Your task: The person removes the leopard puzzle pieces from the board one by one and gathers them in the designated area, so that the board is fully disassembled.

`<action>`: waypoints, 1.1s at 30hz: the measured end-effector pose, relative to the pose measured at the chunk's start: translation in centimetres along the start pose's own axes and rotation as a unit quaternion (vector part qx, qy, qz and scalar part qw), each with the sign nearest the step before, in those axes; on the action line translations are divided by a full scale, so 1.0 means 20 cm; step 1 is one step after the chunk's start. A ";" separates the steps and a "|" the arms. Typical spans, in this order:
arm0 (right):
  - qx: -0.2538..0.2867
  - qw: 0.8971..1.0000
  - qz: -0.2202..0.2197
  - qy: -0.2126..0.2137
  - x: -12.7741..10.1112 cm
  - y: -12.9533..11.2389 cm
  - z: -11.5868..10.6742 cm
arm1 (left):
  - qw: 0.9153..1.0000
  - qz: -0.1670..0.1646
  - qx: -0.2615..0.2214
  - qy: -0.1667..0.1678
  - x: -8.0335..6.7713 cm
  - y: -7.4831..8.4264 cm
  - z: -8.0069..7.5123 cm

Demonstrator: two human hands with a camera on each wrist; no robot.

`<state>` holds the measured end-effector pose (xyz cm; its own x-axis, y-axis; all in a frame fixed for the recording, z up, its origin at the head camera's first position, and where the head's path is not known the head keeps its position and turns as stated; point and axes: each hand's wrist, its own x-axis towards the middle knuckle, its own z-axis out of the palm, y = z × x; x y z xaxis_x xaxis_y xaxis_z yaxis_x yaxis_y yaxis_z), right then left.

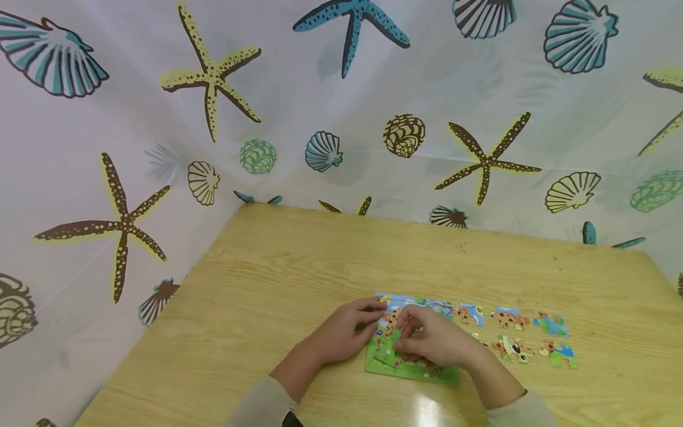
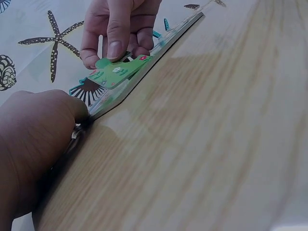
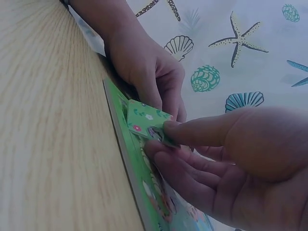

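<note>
A puzzle board (image 1: 413, 373) with a green and blue picture lies on the table. My left hand (image 1: 349, 329) rests on its left side, fingers reaching over the edge. My right hand (image 1: 434, 338) is over the board and pinches a green puzzle piece (image 1: 396, 337) between thumb and fingers. In the right wrist view the puzzle piece (image 3: 147, 117) shows small white and pink flowers, and it is tilted just above the board's corner. The left wrist view shows the same puzzle piece (image 2: 118, 73) under the right thumb. My right hand covers much of the board's middle.
Several loose puzzle pieces lie right of the board in two rows, among them a spotted piece (image 1: 509, 319) and a blue and green piece (image 1: 562, 354). The wooden table (image 1: 299, 261) meets a shell-patterned curtain (image 1: 363, 166) behind and on the left.
</note>
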<state>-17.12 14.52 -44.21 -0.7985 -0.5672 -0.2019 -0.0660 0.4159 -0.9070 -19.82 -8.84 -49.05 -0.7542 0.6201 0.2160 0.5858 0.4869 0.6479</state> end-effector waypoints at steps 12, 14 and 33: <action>0.024 0.999 -0.016 -0.027 -0.05 0.01 -0.02 | 1.000 -0.004 0.008 0.004 0.00 0.00 -0.02; 0.035 0.999 -0.016 -0.028 -0.06 0.01 -0.03 | 1.000 -0.004 0.010 0.005 0.00 0.00 -0.02; 0.132 0.990 0.040 0.040 -0.18 0.13 -0.10 | 1.000 -0.010 -0.001 -0.009 0.01 0.00 0.01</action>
<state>-15.67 19.14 -45.15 -0.8400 -0.4777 -0.2571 0.1497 0.2515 -0.9562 -19.90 -8.73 -49.14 -0.7607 0.6206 0.1904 0.5701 0.4984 0.6532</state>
